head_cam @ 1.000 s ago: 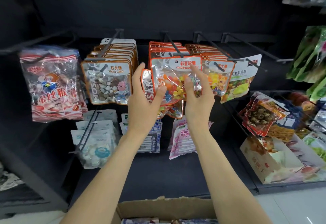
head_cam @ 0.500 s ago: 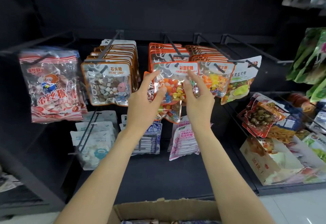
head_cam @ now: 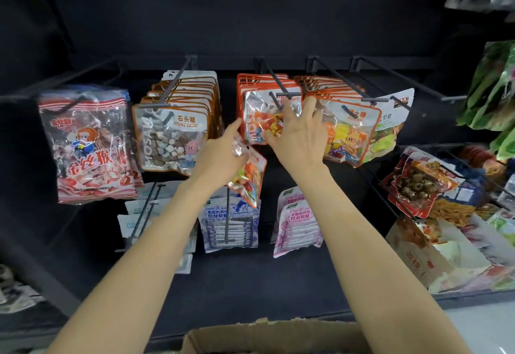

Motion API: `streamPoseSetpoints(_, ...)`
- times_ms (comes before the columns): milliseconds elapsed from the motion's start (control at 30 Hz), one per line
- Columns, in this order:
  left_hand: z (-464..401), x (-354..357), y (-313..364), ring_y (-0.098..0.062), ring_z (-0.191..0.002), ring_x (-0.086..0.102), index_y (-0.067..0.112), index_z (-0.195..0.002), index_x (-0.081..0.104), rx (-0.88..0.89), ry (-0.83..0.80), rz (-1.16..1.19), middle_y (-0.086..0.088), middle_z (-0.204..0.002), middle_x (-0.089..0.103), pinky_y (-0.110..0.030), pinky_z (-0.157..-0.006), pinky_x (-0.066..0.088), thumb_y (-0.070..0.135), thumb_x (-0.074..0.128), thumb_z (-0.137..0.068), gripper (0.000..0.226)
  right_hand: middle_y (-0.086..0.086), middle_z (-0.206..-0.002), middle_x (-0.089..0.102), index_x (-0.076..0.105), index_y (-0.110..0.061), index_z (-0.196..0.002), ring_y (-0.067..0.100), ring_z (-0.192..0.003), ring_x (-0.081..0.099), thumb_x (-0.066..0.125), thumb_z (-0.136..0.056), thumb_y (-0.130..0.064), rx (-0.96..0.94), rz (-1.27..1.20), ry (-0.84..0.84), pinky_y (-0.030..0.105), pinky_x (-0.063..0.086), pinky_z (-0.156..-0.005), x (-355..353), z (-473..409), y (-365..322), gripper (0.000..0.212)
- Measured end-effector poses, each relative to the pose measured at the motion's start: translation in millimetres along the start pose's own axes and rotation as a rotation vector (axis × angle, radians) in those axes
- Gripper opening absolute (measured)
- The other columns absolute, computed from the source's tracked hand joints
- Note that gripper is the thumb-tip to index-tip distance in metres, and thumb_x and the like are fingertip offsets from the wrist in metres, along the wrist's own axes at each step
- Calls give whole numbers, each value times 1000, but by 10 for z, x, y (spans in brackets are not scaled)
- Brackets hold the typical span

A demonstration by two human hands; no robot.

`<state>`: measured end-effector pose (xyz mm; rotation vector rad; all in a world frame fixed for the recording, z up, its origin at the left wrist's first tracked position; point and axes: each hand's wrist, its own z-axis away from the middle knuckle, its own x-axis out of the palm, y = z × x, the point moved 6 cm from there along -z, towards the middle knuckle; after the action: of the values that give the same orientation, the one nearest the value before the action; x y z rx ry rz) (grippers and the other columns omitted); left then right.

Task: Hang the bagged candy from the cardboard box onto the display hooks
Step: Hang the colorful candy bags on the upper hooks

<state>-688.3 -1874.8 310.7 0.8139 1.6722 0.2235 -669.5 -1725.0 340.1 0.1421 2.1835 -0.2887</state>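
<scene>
Two hands (head_cam: 299,133), two candy bags (head_cam: 259,119)

the monkey candy bag (head_cam: 89,144) on the far left is red-and-white striped. the stone candy bag (head_cam: 171,136) has an orange border around grey and brown pieces. the colour bean bag (head_cam: 264,119) holds orange, yellow and red sweets. the cardboard box (head_cam: 267,337) nearby is plain brown.

Head view, close, down onto display hooks (head_cam: 274,80)
</scene>
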Motion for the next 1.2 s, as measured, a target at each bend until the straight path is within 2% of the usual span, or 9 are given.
streamPoseSetpoints(167,363,37,-99,-6,-49,47,40,-143,29,1,-11,49,-1,-90,64,-20,-47,33,23,54,-93,58,17,-125,42,42,-17,-138,34,-118,40,53,-88,-56,32,22,64,40,33,-99,72,-1,-76,65)
streamPoseSetpoints(333,703,-114,93,-6,-44,49,41,-139,36,272,197,202,21,-75,55,-14,-48,34,28,57,-94,52,6,-113,50,57,-24,-129,22,-106,45,53,-93,-43,84,-645,204,33,39,-93,-153,711,239,41)
streamPoseSetpoints(467,777,-22,533,-26,-61,59,36,-140,37,498,222,354,41,-114,52,-28,-62,52,24,61,-92,55,-3,-128,52,26,-49,-139,11,-115,54,60,-92,-33,257,-1281,10,30,46,-98,-251,1216,577,60)
streamPoseSetpoints(567,682,172,936,3,-83,62,22,-143,36,471,172,479,32,-129,45,-8,-75,47,18,62,-92,57,9,-110,67,29,-46,-138,20,-102,66,59,-94,-18,332,-1542,34,36,54,-87,-292,1165,876,60)
streamPoseSetpoints(667,472,371,1183,38,-92,35,23,-147,29,369,82,531,38,-122,34,8,-78,31,28,66,-88,70,7,-100,68,45,-31,-129,28,-87,65,55,-96,-13,291,-1305,243,39,53,-72,-462,940,1179,39)
streamPoseSetpoints(767,295,451,1341,43,-95,25,21,-148,29,353,59,583,24,-130,35,12,-78,24,26,71,-84,77,-17,-101,62,57,-22,-120,23,-92,60,46,-97,-5,206,-1083,315,42,50,-82,-545,670,1289,31)
streamPoseSetpoints(1000,67,578,1354,-3,-128,38,27,-143,37,295,141,440,9,-143,43,-1,-90,24,35,75,-79,75,-22,-109,57,66,-25,-117,-6,-101,51,50,-97,-18,382,-1062,197,16,40,-91,-357,503,1409,27)
streamPoseSetpoints(1100,55,590,1282,5,-120,34,29,-141,37,292,192,450,10,-140,44,4,-86,22,40,75,-77,75,-10,-117,50,59,-30,-127,-5,-105,44,61,-91,-33,301,-1006,81,3,34,-81,-334,505,1379,35)
streamPoseSetpoints(1200,-36,589,1174,0,-127,33,28,-143,34,253,205,504,7,-145,41,-14,-102,30,43,76,-75,82,-3,-115,45,50,-30,-136,-5,-97,39,64,-89,-36,215,-859,48,-3,30,-77,-318,482,1371,49)
